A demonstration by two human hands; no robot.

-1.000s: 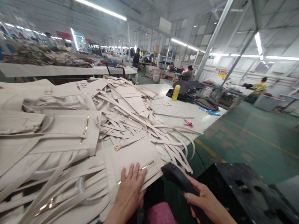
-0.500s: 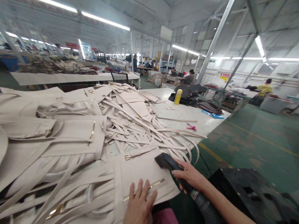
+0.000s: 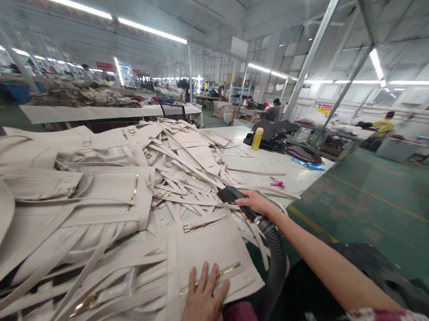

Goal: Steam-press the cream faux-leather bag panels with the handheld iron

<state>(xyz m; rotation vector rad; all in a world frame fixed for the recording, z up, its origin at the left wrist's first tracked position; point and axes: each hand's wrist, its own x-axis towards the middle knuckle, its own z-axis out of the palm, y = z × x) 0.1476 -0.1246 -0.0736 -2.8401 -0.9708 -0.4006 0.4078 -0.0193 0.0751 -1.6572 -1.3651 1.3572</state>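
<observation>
My left hand [image 3: 204, 296] lies flat with spread fingers on a cream bag panel [image 3: 208, 243], its fingertips over the panel's gold zip [image 3: 229, 270]. A strap with a gold buckle [image 3: 186, 227] crosses the panel's upper edge. Above that edge, my right hand [image 3: 259, 206] is wrapped round a black vacuum nozzle [image 3: 231, 194] with a ribbed hose [image 3: 274, 244] hanging from it. The nozzle's flat tip points left, over a heap of cream straps [image 3: 190, 181]. Whether the tip touches the straps, I cannot tell.
More cream bag pieces [image 3: 107, 186] cover the table's left side. Farther back on the table are pink-handled scissors [image 3: 277, 183], a yellow bottle [image 3: 257, 139] and black bags [image 3: 273, 133]. A dark box-like object [image 3: 366, 272] stands at right. People work at distant tables.
My right hand has carried the vacuum nozzle up and away, off the panel to the strap heap beyond it. My left hand stays flat on the panel.
</observation>
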